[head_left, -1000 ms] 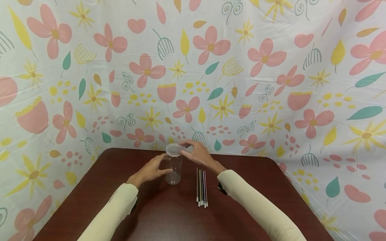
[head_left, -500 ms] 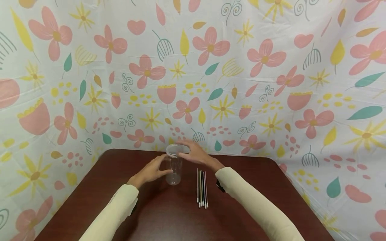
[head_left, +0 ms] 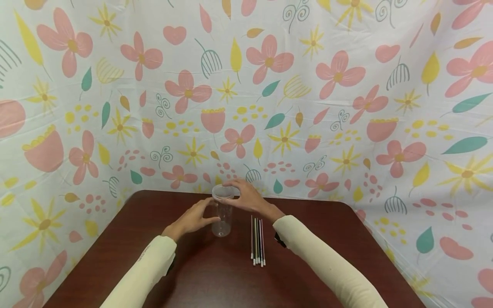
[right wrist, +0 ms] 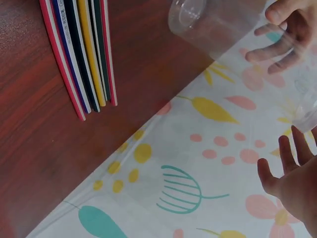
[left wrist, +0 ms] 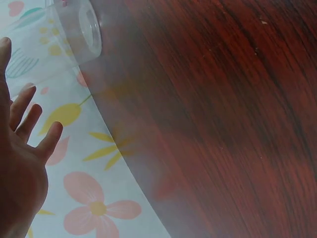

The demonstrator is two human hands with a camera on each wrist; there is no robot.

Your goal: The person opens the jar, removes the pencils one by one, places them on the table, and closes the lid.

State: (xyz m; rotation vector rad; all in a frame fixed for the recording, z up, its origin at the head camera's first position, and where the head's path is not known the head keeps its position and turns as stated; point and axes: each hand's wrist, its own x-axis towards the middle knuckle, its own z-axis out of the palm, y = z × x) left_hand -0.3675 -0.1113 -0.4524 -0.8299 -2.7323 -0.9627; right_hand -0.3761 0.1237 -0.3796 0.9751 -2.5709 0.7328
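A clear plastic jar (head_left: pixel 222 224) stands upright near the back of the table. My left hand (head_left: pixel 191 219) holds its side from the left, with the thumb towards me; in the right wrist view, fingers of the left hand (right wrist: pixel 285 42) curve about the transparent wall. At the jar's top, my right hand (head_left: pixel 249 199) grips the clear screw lid (head_left: pixel 218 191) from the right, thumb in front and fingers behind. The right wrist view has the lid's edge (right wrist: pixel 307 116) beside the right fingers. Whether the lid is seated on the threads, I cannot tell.
Several striped pencils (head_left: pixel 257 241) with white ends lie side by side on the dark red-brown table (head_left: pixel 215 273), right of the jar. A flower-print cloth (head_left: pixel 246 107) hangs behind the table and along its sides.
My right hand's thumb and fingers have shifted left around the lid, loosening away and then closing on it again. The left hand and jar stay in place.
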